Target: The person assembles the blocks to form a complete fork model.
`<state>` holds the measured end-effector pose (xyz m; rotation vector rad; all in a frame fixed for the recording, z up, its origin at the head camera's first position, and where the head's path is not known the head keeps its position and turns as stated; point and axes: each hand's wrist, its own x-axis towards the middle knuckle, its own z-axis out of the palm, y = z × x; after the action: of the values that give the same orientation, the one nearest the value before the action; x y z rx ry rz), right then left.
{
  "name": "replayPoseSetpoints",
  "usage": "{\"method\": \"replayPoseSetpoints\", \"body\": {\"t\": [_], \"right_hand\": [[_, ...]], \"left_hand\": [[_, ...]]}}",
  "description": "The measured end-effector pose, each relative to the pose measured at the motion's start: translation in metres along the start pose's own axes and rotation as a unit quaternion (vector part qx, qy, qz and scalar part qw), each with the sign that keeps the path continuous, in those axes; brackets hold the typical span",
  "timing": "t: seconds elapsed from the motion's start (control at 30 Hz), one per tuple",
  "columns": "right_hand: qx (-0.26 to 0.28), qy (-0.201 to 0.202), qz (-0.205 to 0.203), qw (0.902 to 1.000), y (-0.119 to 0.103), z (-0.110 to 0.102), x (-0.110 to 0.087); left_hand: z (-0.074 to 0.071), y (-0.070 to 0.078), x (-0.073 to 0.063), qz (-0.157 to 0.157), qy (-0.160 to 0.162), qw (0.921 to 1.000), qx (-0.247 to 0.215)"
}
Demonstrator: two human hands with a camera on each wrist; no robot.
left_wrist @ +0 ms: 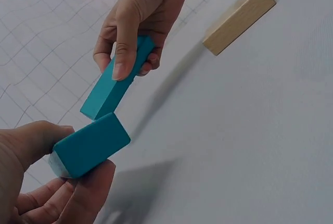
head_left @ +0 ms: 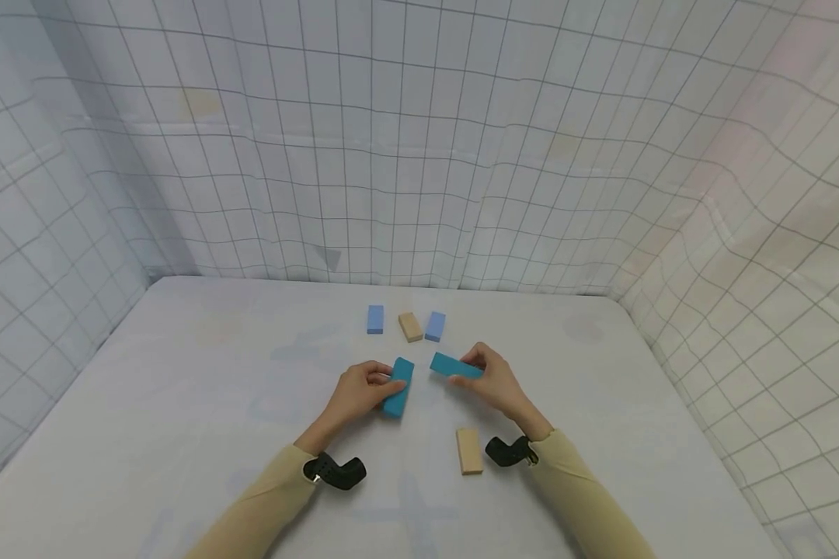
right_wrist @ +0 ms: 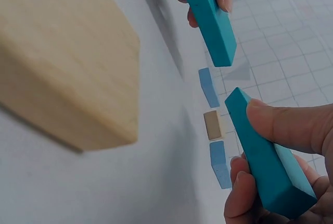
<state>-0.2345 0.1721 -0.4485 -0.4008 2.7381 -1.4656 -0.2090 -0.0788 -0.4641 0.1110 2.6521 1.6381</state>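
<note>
My left hand pinches a teal block between thumb and fingers, its long side running roughly away from me. In my right hand is a second teal block, gripped near one end with the other end pointing left. A gap separates the two blocks in the head view. Both are held above the white table, and their shadows fall on it in the left wrist view. Nearest my right wrist lies a wooden block, which looms large in the right wrist view.
Beyond the hands, a blue block, a small wooden block and another blue block lie in a loose row on the table. White grid-patterned curtains enclose the back and sides.
</note>
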Motion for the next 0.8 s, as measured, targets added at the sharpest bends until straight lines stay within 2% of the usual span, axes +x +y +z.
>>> {"method": "replayPoseSetpoints", "body": {"t": [0.2,0.47,0.63,0.8], "right_hand": [[0.003,0.015,0.004,0.9999,0.004,0.0,0.001],[0.006,0.018,0.01,0.9998,0.004,0.0,0.0],[0.007,0.02,0.014,0.9997,0.004,-0.001,0.001],[0.013,0.018,0.016,0.9996,0.006,-0.001,0.001]], "left_hand": [[0.012,0.003,0.001,-0.009,-0.023,0.9993,-0.029],[0.021,0.0,-0.001,-0.025,-0.037,0.9988,-0.02],[0.023,0.0,-0.002,-0.034,-0.033,0.9986,-0.022],[0.025,0.001,-0.002,-0.028,-0.023,0.9993,-0.009]]}}
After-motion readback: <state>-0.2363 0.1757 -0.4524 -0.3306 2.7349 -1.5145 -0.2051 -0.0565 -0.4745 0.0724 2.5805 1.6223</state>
